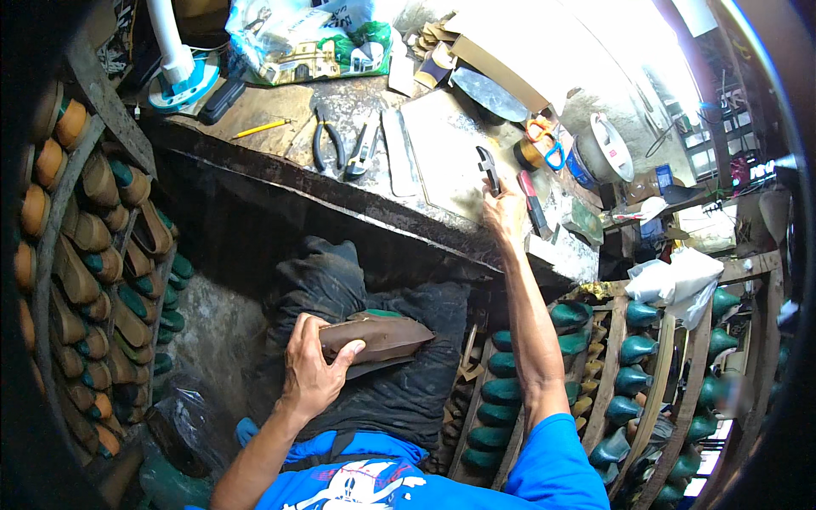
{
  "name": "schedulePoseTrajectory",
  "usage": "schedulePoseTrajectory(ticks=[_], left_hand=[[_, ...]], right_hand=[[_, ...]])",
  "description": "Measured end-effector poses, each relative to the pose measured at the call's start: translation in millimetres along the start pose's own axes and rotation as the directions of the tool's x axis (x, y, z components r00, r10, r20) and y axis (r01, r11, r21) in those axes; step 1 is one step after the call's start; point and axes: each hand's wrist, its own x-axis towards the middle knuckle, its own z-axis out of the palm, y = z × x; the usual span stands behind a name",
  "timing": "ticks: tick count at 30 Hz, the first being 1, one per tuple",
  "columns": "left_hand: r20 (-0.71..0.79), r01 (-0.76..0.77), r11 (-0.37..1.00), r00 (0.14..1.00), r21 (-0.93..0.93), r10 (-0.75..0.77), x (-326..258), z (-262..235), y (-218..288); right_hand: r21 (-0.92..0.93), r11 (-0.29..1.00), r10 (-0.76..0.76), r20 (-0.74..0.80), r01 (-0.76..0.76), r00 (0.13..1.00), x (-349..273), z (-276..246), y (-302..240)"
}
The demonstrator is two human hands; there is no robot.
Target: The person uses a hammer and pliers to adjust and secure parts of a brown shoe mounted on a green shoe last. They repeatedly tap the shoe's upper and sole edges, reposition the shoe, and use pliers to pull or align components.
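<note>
My left hand [314, 365] grips a brown shoe upper [378, 337] over my lap, thumb on its near side. A green shoe last [382, 313] shows inside the upper's opening. Stretched forward to the bench, my right hand [505, 208] is closed round the handle end of dark metal pincers [487, 163], whose head points away from me. Most of the handle is hidden by the fingers. Just right of that hand lies a knife-like tool with a red handle [530, 197].
On the workbench [280, 106] lie black-handled pliers [327, 146], cutters [364, 151], a yellow pencil [261, 128] and a flat metal strip [397, 153]. Scissors [554, 155] stand farther right. Racks of green lasts [501, 391] and brown shoes [85, 272] flank me.
</note>
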Motion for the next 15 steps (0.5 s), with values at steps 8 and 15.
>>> schedulePoseTrajectory(ticks=[8,15], left_hand=[[0.044,0.035,0.999,0.998,0.003,-0.035,0,1,-1],[0.043,0.072,0.997,0.996,0.006,-0.072,0,-1,0]], right_hand=[[0.006,0.984,-0.177,0.025,0.177,0.984,7,24,-12],[-0.099,0.979,-0.164,0.153,0.181,0.975,23,35,-30]])
